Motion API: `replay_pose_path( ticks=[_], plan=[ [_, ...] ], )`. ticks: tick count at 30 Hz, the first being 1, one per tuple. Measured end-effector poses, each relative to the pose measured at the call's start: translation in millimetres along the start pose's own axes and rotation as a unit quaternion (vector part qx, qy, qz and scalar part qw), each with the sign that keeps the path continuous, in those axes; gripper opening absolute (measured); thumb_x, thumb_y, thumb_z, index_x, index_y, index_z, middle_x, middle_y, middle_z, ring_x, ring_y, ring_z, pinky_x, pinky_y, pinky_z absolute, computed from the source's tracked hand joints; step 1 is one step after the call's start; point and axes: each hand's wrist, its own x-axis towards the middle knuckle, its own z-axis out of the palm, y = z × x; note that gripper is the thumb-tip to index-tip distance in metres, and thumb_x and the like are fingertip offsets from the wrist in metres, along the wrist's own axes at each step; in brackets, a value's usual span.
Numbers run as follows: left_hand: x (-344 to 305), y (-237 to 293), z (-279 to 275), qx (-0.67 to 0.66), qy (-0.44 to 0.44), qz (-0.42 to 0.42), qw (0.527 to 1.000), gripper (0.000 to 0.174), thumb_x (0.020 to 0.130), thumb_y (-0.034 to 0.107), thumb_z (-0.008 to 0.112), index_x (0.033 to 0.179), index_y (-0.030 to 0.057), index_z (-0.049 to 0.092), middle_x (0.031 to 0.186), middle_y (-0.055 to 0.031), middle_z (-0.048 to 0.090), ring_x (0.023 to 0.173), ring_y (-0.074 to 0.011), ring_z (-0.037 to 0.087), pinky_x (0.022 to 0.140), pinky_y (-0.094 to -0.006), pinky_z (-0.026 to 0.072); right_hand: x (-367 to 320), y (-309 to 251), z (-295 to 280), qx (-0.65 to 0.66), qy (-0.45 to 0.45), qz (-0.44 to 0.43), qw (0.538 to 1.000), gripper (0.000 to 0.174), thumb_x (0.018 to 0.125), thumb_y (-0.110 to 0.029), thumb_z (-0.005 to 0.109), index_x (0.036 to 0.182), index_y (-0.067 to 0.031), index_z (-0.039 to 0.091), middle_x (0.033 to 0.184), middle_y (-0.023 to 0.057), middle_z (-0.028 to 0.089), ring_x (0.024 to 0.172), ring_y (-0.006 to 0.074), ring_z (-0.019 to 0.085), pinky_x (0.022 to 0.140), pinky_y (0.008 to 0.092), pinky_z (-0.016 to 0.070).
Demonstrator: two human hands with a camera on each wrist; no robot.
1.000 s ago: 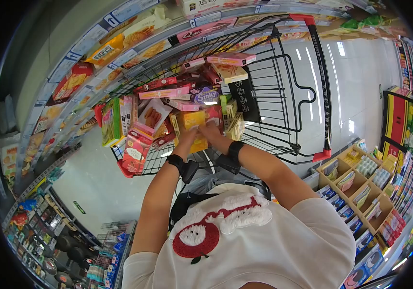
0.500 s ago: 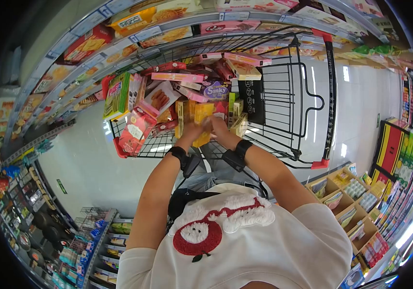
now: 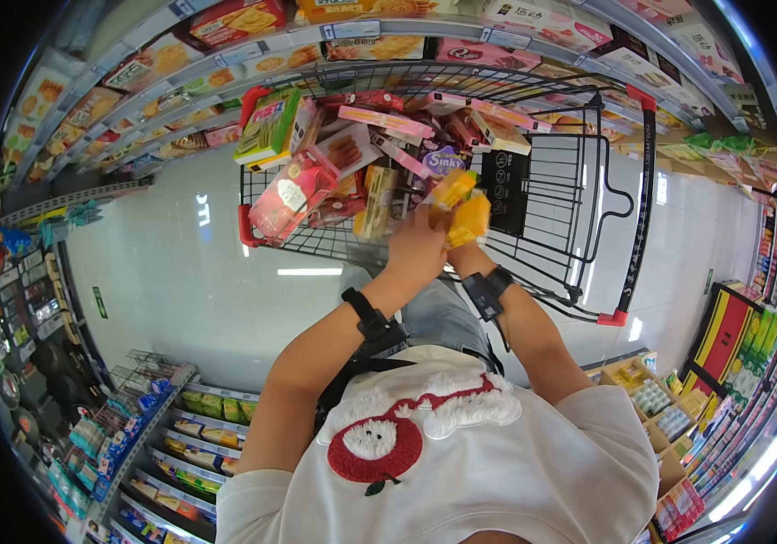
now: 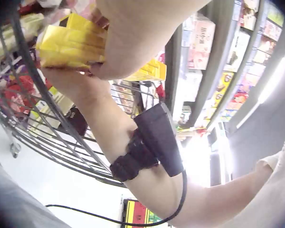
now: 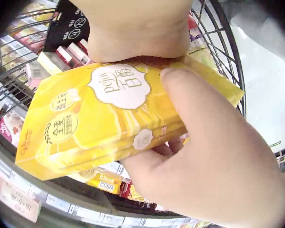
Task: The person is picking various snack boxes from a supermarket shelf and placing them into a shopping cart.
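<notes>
Both hands hold yellow Pejoy snack boxes over the near side of the shopping cart. In the head view, one yellow snack box (image 3: 470,220) lies at my right hand (image 3: 469,259), and another yellow box (image 3: 453,189) is just beyond it. My left hand (image 3: 419,245) reaches across from the left. Seen from the right wrist, the left hand's thumb (image 5: 190,90) presses the top of the Pejoy box (image 5: 99,114) while its fingers curl underneath. The right hand (image 5: 137,35) grips the far edge, its fingers mostly hidden.
The shopping cart (image 3: 579,218) holds many snack boxes, among them a purple Sinky box (image 3: 444,160), a pink-red box (image 3: 295,193) and a green pretzel box (image 3: 268,127). A stocked shelf (image 3: 406,45) runs along its far side. A wooden display (image 3: 669,408) stands at right.
The hands have moved right with the yellow boxes, which now tilt apart from the pale yellow boxes left standing in the cart. The cart has shifted right in the head view.
</notes>
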Motion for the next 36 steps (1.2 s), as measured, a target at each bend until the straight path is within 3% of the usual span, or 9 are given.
replay_pose_path(
  ticks=[5,6,7,13,16,22,25,31,36],
  plan=[
    [-30.0,28.9,-30.3,-0.036,0.111,0.162,0.98,0.052,0.064,0.015,0.06,0.115,0.0163,0.05,0.112,-0.0139,0.043,0.1,-0.0315,0.045,0.084,-0.0422,0.0381,-64.3,-6.2,34.6,-0.075,0.008,-0.141,0.987,0.034,0.091,-0.033,0.037,0.118,-0.0133,0.039,0.118,0.0089,0.045,0.106,0.0248,0.046,0.09,0.0399,0.0396],
    [-38.5,36.7,-33.7,-0.039,0.147,0.206,0.967,0.05,0.065,0.015,0.059,0.114,0.0168,0.051,0.11,-0.0134,0.044,0.099,-0.0305,0.045,0.084,-0.0415,0.0382,-87.6,-0.6,49.6,-0.198,0.053,-0.212,0.956,0.035,0.09,-0.036,0.037,0.117,-0.0144,0.042,0.114,0.0075,0.049,0.105,0.0238,0.047,0.091,0.0394,0.0395],
    [-48.2,43.6,-37.3,-0.042,0.183,0.249,0.95,0.048,0.066,0.014,0.059,0.113,0.0174,0.051,0.109,-0.0129,0.044,0.099,-0.0296,0.045,0.083,-0.0407,0.0383,-99.4,-2.7,50.6,-0.204,0.058,-0.233,0.949,0.035,0.089,-0.036,0.037,0.117,-0.0144,0.042,0.114,0.0075,0.049,0.105,0.0237,0.047,0.091,0.0395,0.0395],
    [-129.9,61.0,-57.4,-0.039,0.206,0.351,0.913,0.053,0.067,0.015,0.059,0.119,0.0207,0.049,0.106,-0.01,0.047,0.098,-0.0261,0.046,0.08,-0.038,0.0407,-167.0,15.6,47.1,-0.061,-0.009,-0.231,0.971,0.036,0.089,-0.037,0.037,0.116,-0.0147,0.043,0.114,0.0071,0.049,0.105,0.0233,0.048,0.091,0.0396,0.0393],
    [-174.9,57.8,-57.2,-0.02,0.215,0.364,0.906,0.062,0.065,0.017,0.061,0.124,0.0217,0.043,0.103,-0.0103,0.049,0.098,-0.0264,0.047,0.078,-0.0375,0.0423,-196.5,55.5,33.4,-0.025,-0.025,-0.224,0.974,0.036,0.089,-0.038,0.037,0.116,-0.0148,0.043,0.114,0.007,0.05,0.105,0.0232,0.048,0.091,0.0396,0.0392],
    [-245.4,54.9,-34.5,0.017,0.109,0.345,0.932,0.075,0.06,0.023,0.068,0.126,0.0094,0.037,0.093,-0.0113,0.052,0.09,-0.0259,0.051,0.071,-0.0368,0.0436,-248.9,133.6,1.5,0.022,-0.049,-0.202,0.978,0.036,0.089,-0.039,0.037,0.116,-0.0151,0.044,0.114,0.0067,0.05,0.105,0.0228,0.048,0.091,0.0397,0.039],
    [-273.2,61.2,-26.9,0.03,0.068,0.318,0.945,0.071,0.059,0.024,0.068,0.12,0.0015,0.039,0.091,-0.0106,0.053,0.086,-0.0247,0.052,0.07,-0.0363,0.0433,-272.8,160.1,-11.6,0.035,-0.05,-0.193,0.979,0.037,0.089,-0.039,0.037,0.115,-0.0152,0.044,0.114,0.0065,0.05,0.106,0.0226,0.048,0.091,0.0398,0.0389],
    [-322.1,77.7,-23.5,0.006,0.07,0.283,0.956,0.054,0.059,0.021,0.065,0.105,0.0015,0.045,0.083,-0.0111,0.055,0.076,-0.0257,0.055,0.066,-0.0357,0.0452,-309.1,185.0,-16.5,0.04,-0.07,-0.189,0.979,0.037,0.088,-0.04,0.037,0.115,-0.0155,0.045,0.114,0.0062,0.051,0.106,0.0222,0.048,0.092,0.0399,0.0386],
    [-347.3,97.2,-15.1,-0.007,0.101,0.28,0.955,0.05,0.059,0.021,0.063,0.101,0.0016,0.045,0.081,-0.0119,0.055,0.07,-0.0259,0.056,0.062,-0.0353,0.0461,-352.0,191.1,-22.8,0.035,-0.085,-0.191,0.977,0.038,0.088,-0.041,0.036,0.115,-0.0157,0.046,0.113,0.0059,0.051,0.106,0.0219,0.048,0.092,0.04,0.0385]
  ],
)
